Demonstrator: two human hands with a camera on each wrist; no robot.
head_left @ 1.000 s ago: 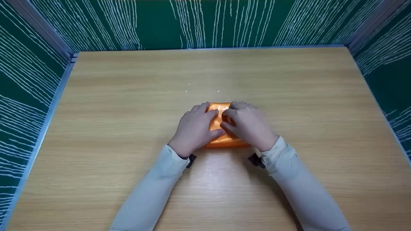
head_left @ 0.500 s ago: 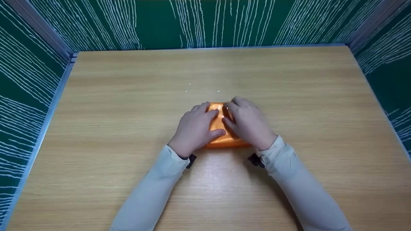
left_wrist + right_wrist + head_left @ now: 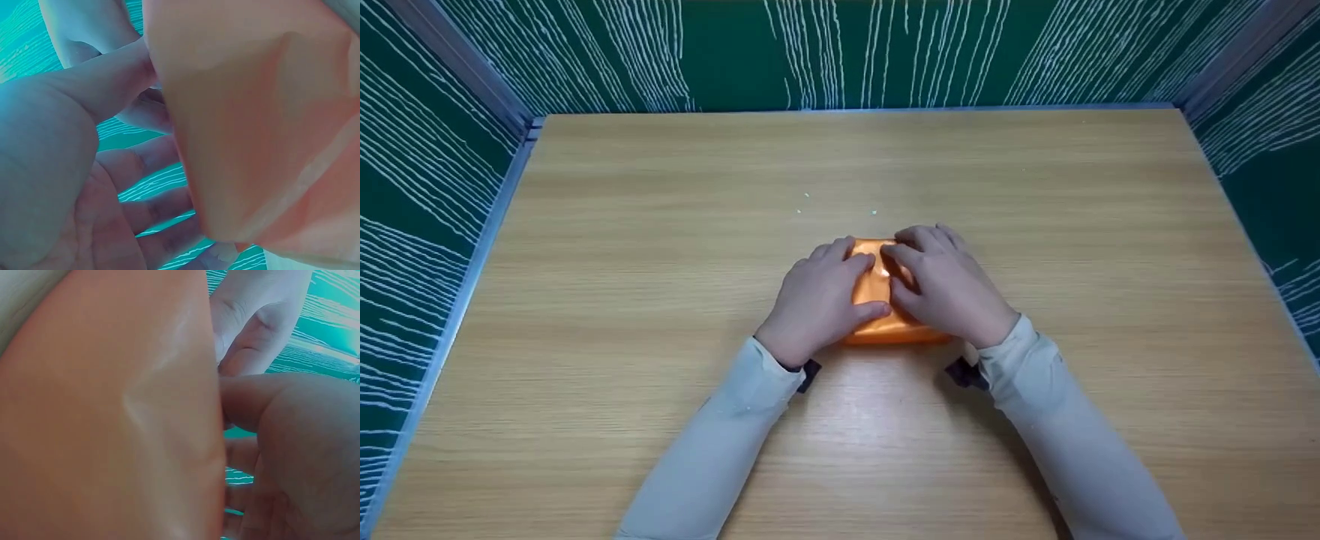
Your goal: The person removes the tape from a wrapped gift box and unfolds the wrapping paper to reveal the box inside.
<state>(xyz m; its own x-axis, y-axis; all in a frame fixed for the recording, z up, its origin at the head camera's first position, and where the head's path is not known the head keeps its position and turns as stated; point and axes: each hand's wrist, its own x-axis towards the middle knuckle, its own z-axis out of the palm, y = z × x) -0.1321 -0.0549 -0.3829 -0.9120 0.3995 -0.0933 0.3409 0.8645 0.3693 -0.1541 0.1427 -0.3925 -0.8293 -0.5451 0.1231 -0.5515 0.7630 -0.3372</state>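
Observation:
A shiny orange packet (image 3: 873,286) lies on the table under both hands, its soft film creased. My left hand (image 3: 819,300) holds its left side, with the thumb and index finger on top and the other fingers at the far left edge. My right hand (image 3: 952,289) grips the right part with bent fingers. A dark hollow shows between that thumb and index finger. In the left wrist view the packet's near side (image 3: 259,135) hides the left fingertips. The right wrist view shows the packet's near side (image 3: 112,416) hiding the right fingertips.
The wooden table (image 3: 660,187) spreads out around the hands. Tiny pale specks (image 3: 874,212) lie beyond the packet. Green walls with white streaks (image 3: 735,60) border the far edge and both sides.
The right hand's fingers have shifted on the packet, with the thumb a little farther right and away from the left thumb. The left hand keeps its place on the packet.

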